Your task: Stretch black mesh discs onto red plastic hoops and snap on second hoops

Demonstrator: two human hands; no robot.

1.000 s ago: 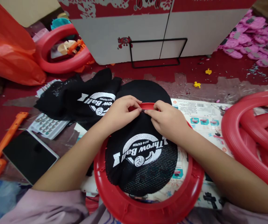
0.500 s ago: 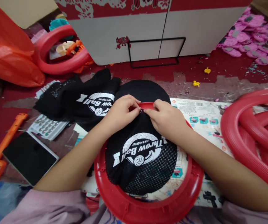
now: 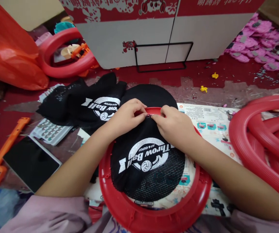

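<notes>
A red plastic ring (image 3: 154, 215) lies in front of me on a printed sheet. Over it is draped a black mesh net (image 3: 149, 168) with a white "Throw Ball" print. My left hand (image 3: 126, 118) and my right hand (image 3: 175, 126) meet at the ring's far rim, both pinching the net's top edge against the red plastic. The fingertips of both hands are pressed together on the mesh edge.
More black nets (image 3: 86, 100) are piled at the back left. Red rings (image 3: 263, 142) are stacked at the right, another ring (image 3: 63, 61) lies at the far left beside an orange bag (image 3: 10, 55). A tablet (image 3: 31, 161) and calculator (image 3: 48, 131) lie at the left. A white cabinet (image 3: 154, 38) stands behind.
Both hands stay pinched at the ring's far rim with only small finger shifts on the net edge. The view has shifted slightly.
</notes>
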